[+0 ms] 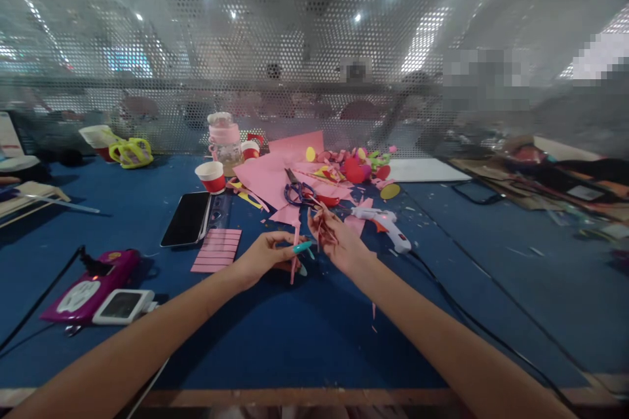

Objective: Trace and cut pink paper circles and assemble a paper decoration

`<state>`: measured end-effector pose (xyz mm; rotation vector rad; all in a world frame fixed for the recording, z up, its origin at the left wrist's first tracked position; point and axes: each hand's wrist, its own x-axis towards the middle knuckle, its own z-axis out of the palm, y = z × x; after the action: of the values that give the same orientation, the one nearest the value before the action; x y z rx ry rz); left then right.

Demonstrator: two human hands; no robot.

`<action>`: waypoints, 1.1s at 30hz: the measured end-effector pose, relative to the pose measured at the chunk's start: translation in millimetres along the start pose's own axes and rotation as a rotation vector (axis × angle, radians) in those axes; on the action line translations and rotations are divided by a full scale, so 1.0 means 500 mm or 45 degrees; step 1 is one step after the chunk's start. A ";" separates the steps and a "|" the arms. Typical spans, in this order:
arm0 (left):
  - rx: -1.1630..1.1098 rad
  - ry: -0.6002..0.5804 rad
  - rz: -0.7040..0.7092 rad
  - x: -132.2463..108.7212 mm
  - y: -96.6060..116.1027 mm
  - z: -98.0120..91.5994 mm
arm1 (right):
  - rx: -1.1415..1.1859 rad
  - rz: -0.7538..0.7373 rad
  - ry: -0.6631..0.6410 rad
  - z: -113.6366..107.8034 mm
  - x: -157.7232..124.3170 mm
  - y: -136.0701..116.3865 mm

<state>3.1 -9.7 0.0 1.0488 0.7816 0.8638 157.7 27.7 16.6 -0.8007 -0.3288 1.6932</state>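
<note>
- Head view: a bottle [223, 137] with a pink upper part and a see-through body stands upright at the back of the blue table [314, 353]; what it holds is too unclear to tell.
- Just in front of it stands a red-and-white cup [211, 178], white inside at the rim; its bottom is hidden.
- A second cup [250, 150] stands beside the bottle, partly covered by pink paper [265, 180]; its contents cannot be made out.
- At the far left a third cup [101, 142] leans, next to a yellow item [132, 152].
- The left hand [280, 252] reaches in from the lower left, thumb with a teal nail on top, and pinches a pink strip [295, 239] between thumb and fingers. The strip stands nearly upright, over the table's middle, its top near the pink paper.
- The right hand [337, 239] comes from the lower right, palm turned partly upward, fingers curled about thin pink pieces [325, 233]; whether they are clamped on them, I cannot tell.
- Dark-handled scissors [297, 193] lie on the paper beyond the hands; a white glue gun [386, 222] lies right of the right hand.
</note>
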 end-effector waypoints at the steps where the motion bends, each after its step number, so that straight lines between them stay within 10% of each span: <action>1: 0.020 -0.024 -0.016 0.001 -0.001 0.000 | -0.020 -0.017 0.004 0.001 0.002 0.004; 19: 0.062 -0.135 -0.057 0.000 0.000 0.001 | -0.240 0.096 -0.174 0.013 -0.015 0.034; 27: -0.249 0.026 -0.014 -0.002 0.016 -0.008 | -0.939 -0.481 0.149 -0.033 0.006 -0.011; 33: -0.360 0.009 -0.028 -0.005 0.017 -0.011 | -1.584 -0.991 -0.641 -0.021 -0.045 -0.041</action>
<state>-4.7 -7.6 6.4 0.7858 0.6535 0.9295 182.1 10.6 28.9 -0.8838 -1.8827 0.7734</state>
